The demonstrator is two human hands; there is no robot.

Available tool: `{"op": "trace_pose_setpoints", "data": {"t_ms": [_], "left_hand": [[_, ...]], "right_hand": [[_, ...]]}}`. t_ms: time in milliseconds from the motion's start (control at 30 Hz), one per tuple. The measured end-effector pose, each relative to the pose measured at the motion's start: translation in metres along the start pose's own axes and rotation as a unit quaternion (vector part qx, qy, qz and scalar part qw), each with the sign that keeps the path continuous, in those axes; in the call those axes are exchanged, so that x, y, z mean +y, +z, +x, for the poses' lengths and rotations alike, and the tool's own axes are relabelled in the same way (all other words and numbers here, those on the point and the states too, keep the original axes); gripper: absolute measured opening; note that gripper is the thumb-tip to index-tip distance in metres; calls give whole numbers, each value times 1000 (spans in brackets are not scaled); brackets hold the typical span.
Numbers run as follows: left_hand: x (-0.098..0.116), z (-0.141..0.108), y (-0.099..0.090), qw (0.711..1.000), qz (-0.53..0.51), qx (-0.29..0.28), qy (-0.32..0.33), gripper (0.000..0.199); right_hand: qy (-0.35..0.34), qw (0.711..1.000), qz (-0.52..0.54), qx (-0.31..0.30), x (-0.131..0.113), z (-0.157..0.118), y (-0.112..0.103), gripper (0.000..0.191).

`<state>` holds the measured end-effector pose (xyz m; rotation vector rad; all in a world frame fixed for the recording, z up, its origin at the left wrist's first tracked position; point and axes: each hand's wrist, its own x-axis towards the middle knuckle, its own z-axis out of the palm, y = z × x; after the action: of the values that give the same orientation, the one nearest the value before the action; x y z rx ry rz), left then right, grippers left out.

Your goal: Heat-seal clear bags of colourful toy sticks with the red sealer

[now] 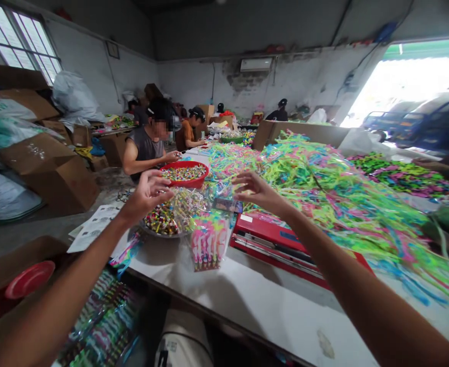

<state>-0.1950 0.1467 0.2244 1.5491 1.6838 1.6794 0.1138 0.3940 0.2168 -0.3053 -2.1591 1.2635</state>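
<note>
My left hand (148,196) is raised over the bowl (167,235) of small multicoloured pieces, fingers loosely curved and apart, with nothing visible in them. Across from it my right hand (257,192) hovers above the red long-bodied device (281,250), its fingers also spread and holding nothing I can see. On the white table (224,300) between and below the hands stands a clear plastic bag (209,242) with a row of pink and white toy-like sticks with yellow-green tops. Behind that bag lies a dark box-like object (227,205).
A large heap of neon strips (324,178) covers the table's right side. A red basin (188,176) of small pieces stands beyond the bowl, near a seated co-worker (146,148). Packed bags (102,316) lie lower left, beside cardboard boxes (52,173).
</note>
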Motion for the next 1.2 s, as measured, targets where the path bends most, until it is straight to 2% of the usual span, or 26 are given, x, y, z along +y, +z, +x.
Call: {"op": "trace_pose_setpoints", "data": {"t_ms": [67, 133, 233, 300, 367, 467, 567, 633, 700, 833, 1033, 1133, 1200], "left_hand": [[-22, -20, 20, 992, -103, 29, -70, 92], [-39, -38, 45, 978, -159, 30, -134, 94], [-54, -59, 82, 965, -189, 57, -174, 73], [-58, -66, 98, 958, -201, 114, -170, 58], [-61, -67, 106, 947, -219, 176, -155, 50], [-64, -61, 106, 935, -243, 220, -138, 51], [-66, -57, 103, 930, -256, 228, -132, 57], [-66, -56, 103, 929, -263, 221, -135, 60], [-67, -58, 104, 929, -269, 210, -142, 58], [-67, -57, 106, 922, -277, 225, -149, 53], [-61, -58, 110, 913, -284, 261, -134, 53], [-50, -77, 115, 930, -245, 249, -114, 46], [-36, -99, 120, 948, -203, 223, -103, 38]], "right_hand": [[39, 995, 92, -4, 19, -14, 27, 81], [71, 988, 136, -20, 38, -27, 56, 83], [80, 984, 162, 8, 61, -40, 94, 60], [83, 978, 182, 66, 73, -45, 111, 49], [93, 964, 206, 139, 81, -46, 121, 48], [118, 935, 264, 204, 87, -42, 126, 52], [108, 915, 350, 170, 89, -39, 125, 65], [90, 917, 368, 128, 91, -40, 124, 72], [95, 925, 349, 120, 94, -42, 125, 69], [109, 927, 301, 193, 96, -40, 131, 49], [70, 901, 325, 279, 83, -27, 138, 52], [73, 885, 342, 308, 71, -49, 138, 50], [74, 870, 348, 341, 60, -82, 135, 45]]}}
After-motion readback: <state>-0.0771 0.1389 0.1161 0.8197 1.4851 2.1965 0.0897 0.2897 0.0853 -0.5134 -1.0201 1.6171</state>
